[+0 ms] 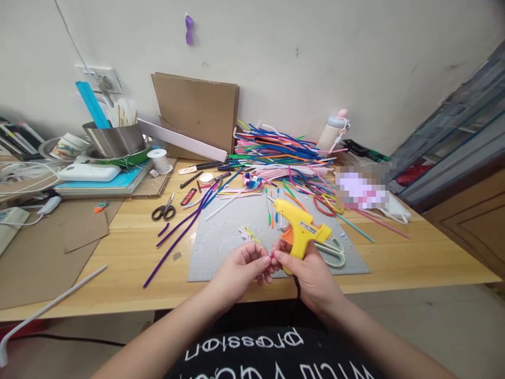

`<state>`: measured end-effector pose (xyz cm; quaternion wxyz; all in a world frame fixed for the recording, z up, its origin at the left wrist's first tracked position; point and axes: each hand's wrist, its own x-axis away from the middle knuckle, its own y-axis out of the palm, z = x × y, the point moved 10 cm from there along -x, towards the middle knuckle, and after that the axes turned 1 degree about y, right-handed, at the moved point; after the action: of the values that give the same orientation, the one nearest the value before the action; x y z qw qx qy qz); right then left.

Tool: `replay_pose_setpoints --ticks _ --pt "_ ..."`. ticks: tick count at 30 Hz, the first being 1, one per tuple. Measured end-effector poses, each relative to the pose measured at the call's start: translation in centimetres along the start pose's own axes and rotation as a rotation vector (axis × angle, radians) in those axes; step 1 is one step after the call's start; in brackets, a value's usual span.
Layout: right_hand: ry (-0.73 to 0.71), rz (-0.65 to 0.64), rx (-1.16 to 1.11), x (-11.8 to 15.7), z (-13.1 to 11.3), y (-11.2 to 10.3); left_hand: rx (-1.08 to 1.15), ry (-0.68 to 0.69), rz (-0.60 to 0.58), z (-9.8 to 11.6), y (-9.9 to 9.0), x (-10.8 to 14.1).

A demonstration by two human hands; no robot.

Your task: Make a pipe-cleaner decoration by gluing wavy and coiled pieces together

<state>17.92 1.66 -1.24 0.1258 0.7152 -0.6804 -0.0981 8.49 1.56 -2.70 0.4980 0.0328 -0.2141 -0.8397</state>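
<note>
My right hand [311, 271] is wrapped round the handle of a yellow hot glue gun [302, 229] with an orange trigger, its nozzle pointing up and away to the left. Between the fingertips of both hands is a small magenta piece [272, 256], mostly hidden by the fingers; it looks like a bit of pipe cleaner. The fingers of my left hand [250, 260] are pinched on it. Under the hands lies a grey cutting mat [221, 252]. Just beyond my left hand sit small white and yellow curled pieces [248, 234].
Pale green scissors [335, 252] lie by the glue gun, black scissors [163, 211] and purple pipe cleaners [177, 231] to the left. A heap of coloured pipe cleaners [276, 147] stands at the back, beside cardboard [197, 116] and a bottle [333, 131]. A black cord [296, 287] hangs from the glue gun.
</note>
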Motion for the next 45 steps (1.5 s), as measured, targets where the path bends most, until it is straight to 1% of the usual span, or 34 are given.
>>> replay_pose_setpoints --ticks 2,5,7,8,9,10,11,12,15,17,22,26,29,32,35,36,38,40,42,44,45 --pt "-0.005 0.012 -0.006 -0.4 -0.3 -0.3 -0.011 0.02 0.064 0.6 -0.8 -0.1" --pt "-0.01 0.035 0.007 -1.3 -0.8 -0.6 -0.115 0.054 0.218 2.0 -3.7 -0.6" --pt "-0.019 0.02 -0.001 -2.3 -1.3 -0.3 -0.291 0.11 0.327 3.8 -6.0 -1.2" --pt "-0.027 0.001 -0.006 -2.9 -1.7 0.0 -0.384 0.169 0.384 5.0 -6.9 -1.5" --pt "-0.036 -0.02 -0.007 -3.5 -2.0 0.3 -0.453 0.239 0.429 6.3 -7.5 -1.8" --pt "-0.043 -0.041 -0.001 -4.2 -2.4 0.7 -0.492 0.29 0.437 7.3 -7.7 -2.2" --pt "-0.046 -0.055 0.011 -4.9 -2.6 1.0 -0.501 0.311 0.415 7.8 -7.6 -2.7" --pt "-0.046 -0.059 0.027 -5.5 -2.8 1.2 -0.487 0.29 0.36 7.8 -7.2 -3.3" --pt "-0.056 -0.057 0.084 -7.3 -3.1 1.4 -0.4 0.103 0.16 6.3 -5.5 -4.7" --pt "-0.066 -0.07 0.129 -8.1 -2.8 1.3 -0.341 0.026 0.109 5.4 -5.1 -5.0" --pt "-0.066 -0.123 0.198 -9.1 -1.3 1.2 -0.239 -0.028 0.09 3.8 -5.7 -5.3" --pt "-0.073 -0.122 0.238 -9.2 -0.5 1.2 -0.192 -0.029 0.12 2.8 -6.1 -5.3" --pt "-0.068 -0.139 0.276 -8.8 0.0 1.6 -0.181 -0.029 0.14 2.6 -5.9 -5.0" --pt "-0.092 -0.098 0.232 -8.4 -0.4 1.3 -0.161 0.001 0.158 3.1 -5.7 -4.5" --pt "-0.143 -0.015 0.047 -7.8 -2.4 -0.1 -0.11 0.086 0.189 4.4 -5.8 -4.0" --pt "-0.151 -0.007 -0.029 -7.6 -3.3 -0.7 -0.083 0.114 0.195 4.7 -5.9 -3.9" --pt "-0.16 0.008 -0.143 -7.1 -5.4 -2.1 -0.026 0.149 0.195 5.2 -6.0 -3.7" --pt "-0.214 0.08 -0.139 -6.6 -8.4 -4.5 0.028 0.169 0.192 5.5 -6.2 -3.7" --pt "-0.366 0.183 -0.07 -5.8 -12.2 -7.0 0.064 0.205 0.216 5.8 -6.7 -3.8" --pt "-0.625 0.354 0.082 -3.9 -16.3 -9.3 0.085 0.245 0.268 6.2 -7.6 -3.8" --pt "-0.703 0.411 0.183 -3.1 -17.4 -9.8 0.091 0.254 0.299 6.3 -8.1 -3.8"
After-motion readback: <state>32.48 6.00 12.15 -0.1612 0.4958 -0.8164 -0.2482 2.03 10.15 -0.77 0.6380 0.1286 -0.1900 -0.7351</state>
